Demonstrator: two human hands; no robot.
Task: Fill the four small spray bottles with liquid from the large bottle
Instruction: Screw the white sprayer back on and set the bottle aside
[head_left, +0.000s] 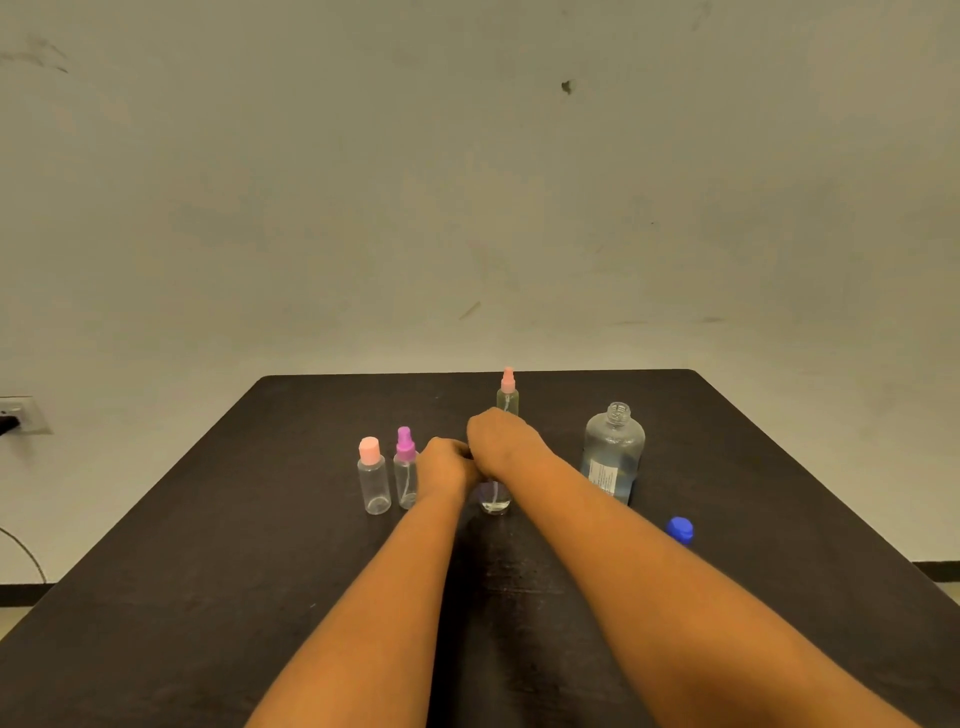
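Observation:
Both hands meet over a small clear bottle (494, 499) at the middle of the dark table (208, 545). My left hand (447, 462) grips its body. My right hand (501, 441) is closed over its top, which is hidden. Left of them stand a small bottle with a pink cap (373, 478) and a spray bottle with a purple nozzle (405, 467). Behind my right hand rises a taller spray bottle with a pink nozzle (507, 395). The large clear bottle (613, 452), uncapped and partly filled, stands to the right. Its blue cap (680, 530) lies nearer me.
A pale wall rises behind the table's far edge. A wall socket (18, 415) with a plug sits at the far left, and a cable hangs below it. Bare tabletop lies on both sides of the bottles.

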